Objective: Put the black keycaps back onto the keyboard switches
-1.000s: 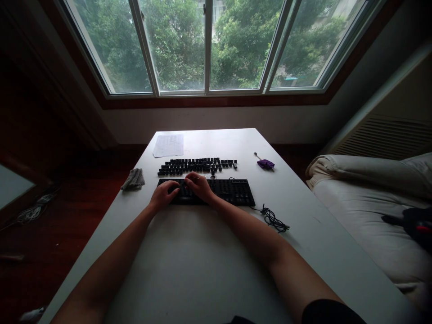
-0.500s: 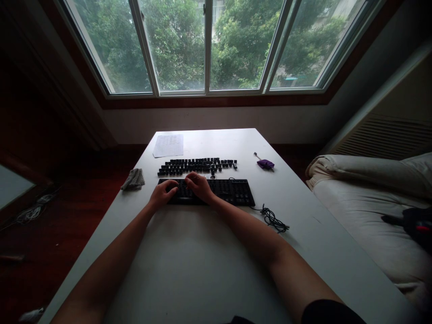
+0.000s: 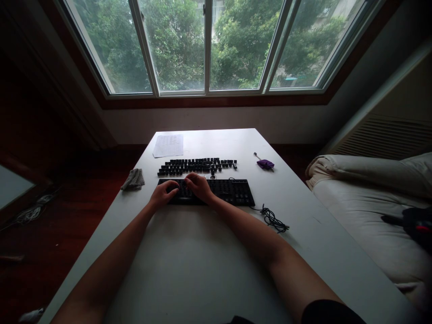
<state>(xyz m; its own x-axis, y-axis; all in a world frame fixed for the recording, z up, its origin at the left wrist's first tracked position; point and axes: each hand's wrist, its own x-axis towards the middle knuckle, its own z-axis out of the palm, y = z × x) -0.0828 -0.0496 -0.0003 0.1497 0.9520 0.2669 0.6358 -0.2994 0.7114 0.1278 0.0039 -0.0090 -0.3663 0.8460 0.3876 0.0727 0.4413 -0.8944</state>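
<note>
A black keyboard (image 3: pixel 229 191) lies across the white table in front of me. My left hand (image 3: pixel 162 193) rests over its left end, fingers bent forward, the thumb apart from them with a gap between. Just right of it, my right hand (image 3: pixel 200 186) is over the keyboard's left-middle part. Its fingers are curled down and drawn together; whatever small thing they may hold is too dark to make out. Behind the keyboard, black keycaps (image 3: pixel 182 166) stand in rows on the table, a few of them sitting slightly apart near the right hand.
A printed paper sheet (image 3: pixel 168 146) lies at the table's far left, and a grey cloth (image 3: pixel 133 179) by its left edge. At right are a purple cloth-like thing (image 3: pixel 265 164) with a thin stick and a coiled black cable (image 3: pixel 273 219). A pale sofa (image 3: pixel 357 202) stands beside the table.
Hardly anything differs. Both hands stay in the same place over the keyboard, with only a very slight shift of the fingers.
</note>
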